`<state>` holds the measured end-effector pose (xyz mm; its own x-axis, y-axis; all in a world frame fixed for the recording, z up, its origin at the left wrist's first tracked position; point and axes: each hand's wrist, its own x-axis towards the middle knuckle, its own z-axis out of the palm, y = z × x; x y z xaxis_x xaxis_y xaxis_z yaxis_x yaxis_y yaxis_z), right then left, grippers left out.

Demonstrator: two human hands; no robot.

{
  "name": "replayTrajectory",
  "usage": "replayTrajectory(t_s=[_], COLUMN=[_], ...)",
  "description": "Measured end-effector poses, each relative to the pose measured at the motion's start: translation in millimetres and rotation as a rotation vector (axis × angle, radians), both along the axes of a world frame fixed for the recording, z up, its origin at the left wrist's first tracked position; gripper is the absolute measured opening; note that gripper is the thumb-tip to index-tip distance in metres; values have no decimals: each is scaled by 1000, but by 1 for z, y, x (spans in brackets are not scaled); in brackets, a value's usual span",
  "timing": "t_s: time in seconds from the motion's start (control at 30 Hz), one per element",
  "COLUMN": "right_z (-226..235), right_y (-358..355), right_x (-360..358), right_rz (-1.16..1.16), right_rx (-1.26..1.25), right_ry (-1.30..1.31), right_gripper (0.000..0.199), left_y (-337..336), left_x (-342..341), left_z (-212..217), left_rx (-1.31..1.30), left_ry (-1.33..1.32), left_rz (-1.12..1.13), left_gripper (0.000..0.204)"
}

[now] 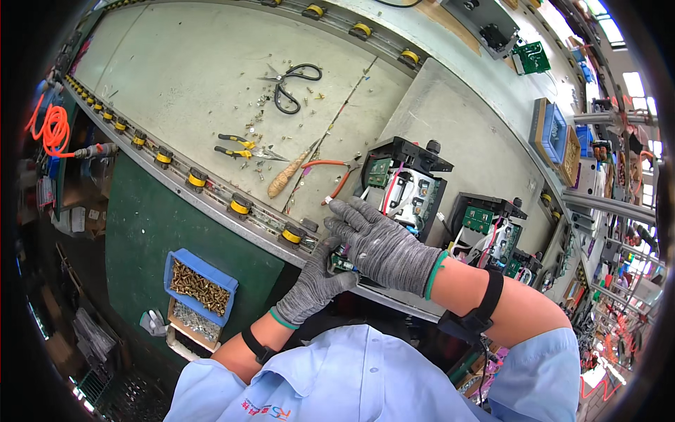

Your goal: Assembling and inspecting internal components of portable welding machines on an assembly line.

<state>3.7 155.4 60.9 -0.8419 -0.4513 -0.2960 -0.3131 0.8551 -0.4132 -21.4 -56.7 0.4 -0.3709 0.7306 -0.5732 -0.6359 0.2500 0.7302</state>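
Note:
My left hand point(309, 290), in a grey knit glove, is closed at the bench's near edge around a small part with a green circuit board point(342, 263). Just above it, my gloved right hand point(387, 246) reaches across with its fingers together and bent; what lies under them is hidden. A small white connector point(328, 200) shows by its fingertips. Directly beyond the right hand stands an open black device unit point(415, 200) with a green board and red, white and black wires. Orange-handled pliers point(344, 166) lie to its left.
A similar open unit point(485, 228) stands at the right. Farther left lie a wire spool point(281, 184), yellow-and-black pliers point(239, 146), black scissors point(285, 84) and scattered screws. A blue tray point(172, 278) of brass screws sits at lower left. Yellow rollers point(240, 204) line the bench edge.

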Motion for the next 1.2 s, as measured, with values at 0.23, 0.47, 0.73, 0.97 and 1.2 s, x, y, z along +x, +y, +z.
replayTrajectory(t_s=[0.23,0.47,0.73,0.97,1.2], right_z=[-5,18,16,13,8], right_y=[6,22,16,12,8], right_x=[-6,-4,8,5,14], right_rz=[-132,38,12,239,143], right_rx=[-53,-78,92,250,150], right_ry=[14,251,202,153,192], right_gripper=[42,22,24,25,20], left_y=[3,0,4,4,-2], left_x=[1,7,5,12,21], left_z=[3,-4,5,6,4], left_rx=[13,6,23,-4,44], left_ry=[18,-25,6,57,-37], left_rz=[29,58,53,123,194], left_gripper=[103,106,95,87,85])
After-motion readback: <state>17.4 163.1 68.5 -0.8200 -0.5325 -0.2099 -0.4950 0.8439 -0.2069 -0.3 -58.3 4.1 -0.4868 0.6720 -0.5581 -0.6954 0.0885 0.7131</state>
